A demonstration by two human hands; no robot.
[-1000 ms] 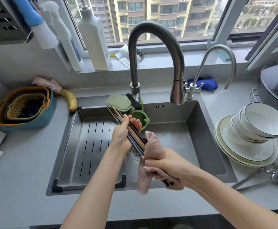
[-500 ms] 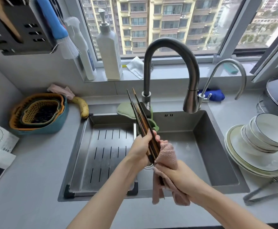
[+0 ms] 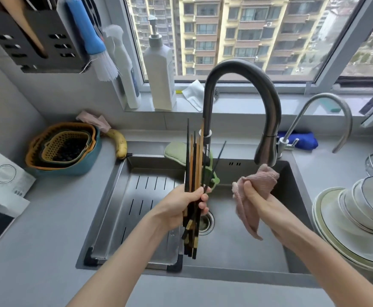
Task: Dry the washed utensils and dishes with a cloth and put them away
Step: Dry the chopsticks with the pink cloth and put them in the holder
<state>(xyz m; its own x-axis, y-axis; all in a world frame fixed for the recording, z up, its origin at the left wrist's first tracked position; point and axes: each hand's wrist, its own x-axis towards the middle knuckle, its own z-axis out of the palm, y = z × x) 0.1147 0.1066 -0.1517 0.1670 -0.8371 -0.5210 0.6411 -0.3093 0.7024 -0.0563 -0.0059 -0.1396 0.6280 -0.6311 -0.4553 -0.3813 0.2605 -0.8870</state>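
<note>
Grey counter [image 3: 48, 251] frames the steel sink [image 3: 236, 251] below a window. Over the basin my left hand [image 3: 181, 207] grips a bundle of chopsticks [image 3: 194, 165] upright, fingers [image 3: 203, 197] curled round them. My right hand [image 3: 254, 196], nearby but apart, clutches the pink cloth [image 3: 263, 176], fingers wrapped round it. Stacked bowls [image 3: 371, 207] sit on plates [image 3: 327, 235] at right.
</note>
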